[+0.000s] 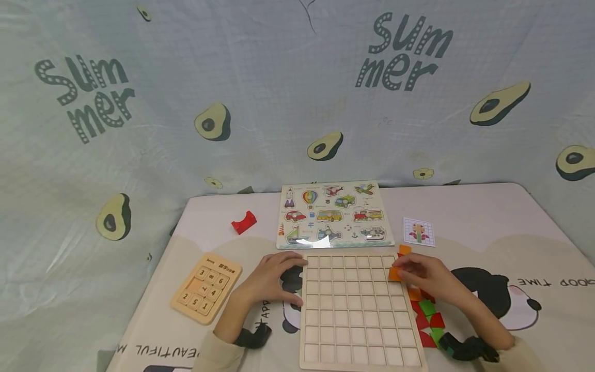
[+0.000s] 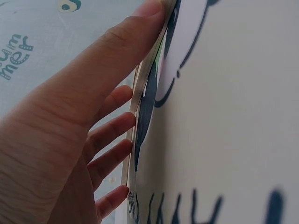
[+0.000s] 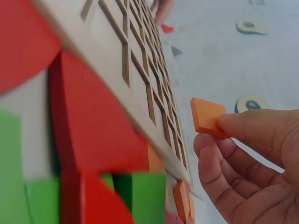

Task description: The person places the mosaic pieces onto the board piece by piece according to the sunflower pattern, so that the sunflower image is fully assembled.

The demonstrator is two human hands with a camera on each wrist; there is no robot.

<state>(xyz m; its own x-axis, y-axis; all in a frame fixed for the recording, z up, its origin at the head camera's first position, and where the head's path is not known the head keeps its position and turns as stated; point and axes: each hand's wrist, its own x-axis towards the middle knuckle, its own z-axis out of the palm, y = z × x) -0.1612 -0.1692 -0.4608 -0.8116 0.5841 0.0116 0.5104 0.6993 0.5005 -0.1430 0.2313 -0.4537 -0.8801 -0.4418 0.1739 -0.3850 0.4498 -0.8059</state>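
My right hand (image 1: 429, 276) pinches an orange square block (image 3: 208, 116) between thumb and fingertips, over the upper right edge of the wooden grid board (image 1: 350, 312). Its cells show bare in the head view. With thumb and fingers spread, my left hand (image 1: 274, 279) touches the board's left edge; in the left wrist view the fingertips (image 2: 122, 122) rest along that edge. Red blocks (image 3: 93, 116), green blocks (image 1: 426, 308) and more orange blocks (image 1: 405, 249) lie along the board's right side, partly under my right hand and wrist.
Behind the board lies a vehicle picture puzzle (image 1: 334, 214), with a small pattern card (image 1: 419, 232) to its right. A wooden number puzzle (image 1: 206, 288) lies at the left. A red curved piece (image 1: 244, 222) sits beyond it. A printed curtain (image 1: 279, 93) hangs behind the table.
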